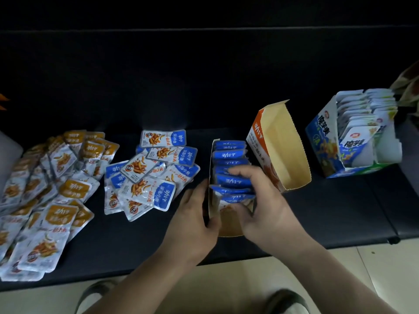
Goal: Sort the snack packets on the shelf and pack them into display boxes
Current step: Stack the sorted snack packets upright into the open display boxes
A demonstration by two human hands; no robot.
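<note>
Blue packets stand in the display box under my right hand, fingers curled round a bunch, left hand gripping the box's wall beside it, and if I push too hard the thin card could bow, spilling the row toward the empty box just beyond.

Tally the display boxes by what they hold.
Box with blue packets: 1
Empty box: 1
Box with white packets: 1
Total: 3
</note>
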